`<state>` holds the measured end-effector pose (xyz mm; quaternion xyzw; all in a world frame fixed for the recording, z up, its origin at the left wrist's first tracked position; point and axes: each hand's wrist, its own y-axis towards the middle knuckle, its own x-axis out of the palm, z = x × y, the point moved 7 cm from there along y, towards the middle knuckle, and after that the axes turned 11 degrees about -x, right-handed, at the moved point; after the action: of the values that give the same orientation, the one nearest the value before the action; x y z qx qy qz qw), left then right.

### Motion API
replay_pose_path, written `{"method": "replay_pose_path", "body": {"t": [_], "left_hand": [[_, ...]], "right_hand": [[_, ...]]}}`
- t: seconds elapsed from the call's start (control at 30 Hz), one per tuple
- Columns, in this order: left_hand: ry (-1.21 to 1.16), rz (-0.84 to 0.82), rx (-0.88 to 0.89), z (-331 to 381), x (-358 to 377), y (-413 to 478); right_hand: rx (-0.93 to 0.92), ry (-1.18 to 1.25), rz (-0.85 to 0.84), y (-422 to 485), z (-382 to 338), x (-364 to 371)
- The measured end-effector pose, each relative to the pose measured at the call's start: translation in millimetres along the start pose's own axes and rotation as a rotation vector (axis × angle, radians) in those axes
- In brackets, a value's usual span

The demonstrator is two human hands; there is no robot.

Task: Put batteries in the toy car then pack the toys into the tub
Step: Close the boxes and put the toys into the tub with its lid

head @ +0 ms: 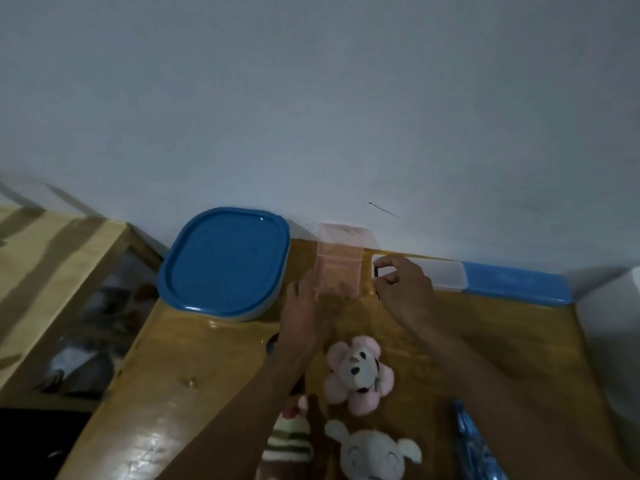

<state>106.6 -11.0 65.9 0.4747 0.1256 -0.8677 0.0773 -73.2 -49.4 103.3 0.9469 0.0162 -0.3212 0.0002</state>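
Dark, slim and small, a piece [376, 271] is pinched between the thumb and forefinger of the right hand [403, 284], low over the back of the tabletop [194, 358] and in front of a clear box [446, 275]. It is probably a battery, though too small to be sure. If so, it will be stiff, smooth and apt to roll, and best held across its middle, as it is now.

The left hand [308, 306] is blurred against the near side of a pink case [341, 268]; I cannot tell whether it grips the case or only touches it.

Left of the case, the tub [225, 261] stands against the wall with its blue lid on, so the lid must come off before packing. A blue box [516, 285] lies right of the clear one.

Nearer the person lie three soft toys: a pink mouse [358, 374], a white plush [374, 452] and a striped plush [289, 441] beside the left forearm. They look light and squashy and can safely be taken by the body.

A shiny blue thing [474, 441] at the lower right may be the car; I cannot tell.
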Motion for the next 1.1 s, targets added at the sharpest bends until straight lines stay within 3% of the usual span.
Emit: {"method": "replay_pose_path", "body": {"t": [0.2, 0.37, 0.5, 0.6, 0.87, 0.97, 1.1], "left_hand": [[-0.054, -0.062, -0.203, -11.7, 25.2, 31.3], [-0.132, -0.176, -0.326, -14.7, 39.7, 37.7], [-0.119, -0.064, -0.299, -17.1, 44.9, 44.8], [-0.140, -0.190, -0.337, -18.9, 52.6, 46.3], [-0.123, -0.212, -0.346, -23.9, 60.8, 44.7], [-0.154, -0.195, -0.342, -25.8, 61.7, 44.2], [-0.151, -0.179, -0.374, -33.1, 65.1, 48.1]], "right_hand": [[-0.027, -0.162, -0.087, 36.2, -4.9, 32.7], [-0.219, -0.341, -0.274, 63.1, -24.6, 70.0], [-0.176, -0.422, -0.433, 73.1, -11.2, 109.1], [-0.243, -0.457, -0.469, 72.5, -2.4, 128.7], [-0.319, -0.329, -0.512, 70.4, -5.6, 123.5], [-0.276, -0.349, -0.465, 71.7, -2.4, 116.6], [-0.148, -0.321, -0.090, 74.0, 9.4, 75.9]]}}
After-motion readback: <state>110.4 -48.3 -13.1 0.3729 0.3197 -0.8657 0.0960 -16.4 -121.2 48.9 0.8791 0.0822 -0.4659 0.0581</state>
